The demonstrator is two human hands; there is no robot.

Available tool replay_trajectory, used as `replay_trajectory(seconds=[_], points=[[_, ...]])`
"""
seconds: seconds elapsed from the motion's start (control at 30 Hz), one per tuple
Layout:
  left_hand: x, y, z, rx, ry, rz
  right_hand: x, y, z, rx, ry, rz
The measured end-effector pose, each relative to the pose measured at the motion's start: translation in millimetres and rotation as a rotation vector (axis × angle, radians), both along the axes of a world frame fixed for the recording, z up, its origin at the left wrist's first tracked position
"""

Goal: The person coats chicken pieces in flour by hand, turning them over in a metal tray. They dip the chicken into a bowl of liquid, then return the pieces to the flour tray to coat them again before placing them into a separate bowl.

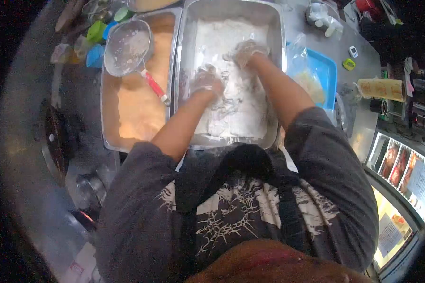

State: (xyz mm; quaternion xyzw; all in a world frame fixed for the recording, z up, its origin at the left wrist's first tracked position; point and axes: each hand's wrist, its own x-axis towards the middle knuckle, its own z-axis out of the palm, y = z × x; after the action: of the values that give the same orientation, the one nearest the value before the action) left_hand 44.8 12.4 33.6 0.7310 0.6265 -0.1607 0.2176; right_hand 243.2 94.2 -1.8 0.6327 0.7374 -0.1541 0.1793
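Both of my hands wear clear plastic gloves and are down in a deep metal tray (276, 127) of white powder (245, 113) that looks like flour. My left hand (207, 79) touches the powder left of the tray's middle, its fingers loosely apart. Farther up and to the right, my right hand (249, 53) lies low on the powder with its fingers stretched out. Neither hand shows anything gripped. Clumps and dark furrows mark the powder between and below the hands.
Left of the tray, another metal tray (104, 118) holds orange-tan crumbs (139, 115); a red-handled strainer (148, 78) rests over it. A blue tray (333, 75) with a plastic bag (307, 75) stands right. Beyond are small timers (349, 63) and a film roll (381, 89).
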Motion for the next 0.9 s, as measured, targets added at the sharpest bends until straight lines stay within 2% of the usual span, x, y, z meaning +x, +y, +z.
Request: replay_trajectory(seconds=[0.03,0.1,0.13,0.2,0.27,0.3,0.33,0.37,0.43,0.47,0.53,0.57,0.6,0.63,0.67,0.7,0.73,0.8,0.83,0.9], points=[[-5.7,-10.0,6.0,-0.096,0.019,-0.017,-1.5,-18.6,-8.1,-0.019,0.090,-0.079],[-18.6,-16.3,-8.3,-0.205,0.046,-0.227,-17.7,-59.9,15.8,-0.113,0.160,-0.191],[-26.1,-20.6,-16.7,-0.252,0.057,-0.334,-33.2,-82.9,65.4,-0.184,0.142,-0.231],[-40.0,-36.9,-39.8,-0.321,-0.523,0.407,-40.1,-102.6,87.8,-0.288,0.171,-0.300],[-57.6,-44.2,-76.4,-0.454,-0.894,0.819,-30.3,-120.2,59.4,-0.359,0.275,-0.359],[-57.0,-44.5,-62.0,-0.645,-1.014,0.982,-22.7,-122.5,34.6,-0.339,0.326,-0.280],[-50.3,-45.1,-27.8,-0.861,-1.067,1.101,-13.2,-121.4,3.1,-0.321,0.375,-0.201],[-42.5,-45.6,-2.1,-0.953,-1.081,1.132,-7.2,-121.3,-11.3,-0.303,0.417,-0.118],[-30.3,-37.9,32.0,-0.993,-1.123,1.130,-23.6,-148.6,31.5,-0.246,0.701,-0.771],[-23.6,-27.0,34.2,-0.943,-1.154,1.095,-29.6,-150.9,57.5,-0.197,0.841,-1.094],[-13.8,-6.5,38.2,-0.846,-1.207,1.033,-26.1,-147.8,83.7,-0.297,1.271,-1.245],[-11.8,2.4,55.4,-0.884,-1.271,1.068,-23.0,-148.3,90.4,-0.352,1.486,-1.308],[-9.1,11.0,69.4,-0.926,-1.333,1.102,-18.2,-148.6,91.6,-0.299,1.558,-1.310],[-6.5,31.0,44.3,-0.894,-1.366,1.046,-11.4,-146.0,92.0,-0.242,1.628,-1.309],[-10.1,35.2,44.1,-0.960,-1.458,1.040,-6.8,-144.3,94.9,-0.185,1.698,-1.304],[-14.8,37.8,47.7,-1.026,-1.548,1.032,-14.2,-145.3,117.3,-0.172,1.665,-1.403],[-17.3,39.8,50.8,-1.090,-1.634,1.020,-15.3,-152.3,126.3,-0.116,1.168,-1.005],[-15.5,25.7,65.5,-0.868,-1.270,0.990,-16.7,-161.4,135.9,-0.001,0.182,-0.206],[-18.6,14.4,56.8,-0.714,-1.093,0.904,-13.7,-170.0,87.7,-0.100,0.695,-0.791],[-27.9,-17.2,32.2,-0.384,-0.595,0.299,-27.1,-191.2,88.6,-0.219,0.212,-0.260]])
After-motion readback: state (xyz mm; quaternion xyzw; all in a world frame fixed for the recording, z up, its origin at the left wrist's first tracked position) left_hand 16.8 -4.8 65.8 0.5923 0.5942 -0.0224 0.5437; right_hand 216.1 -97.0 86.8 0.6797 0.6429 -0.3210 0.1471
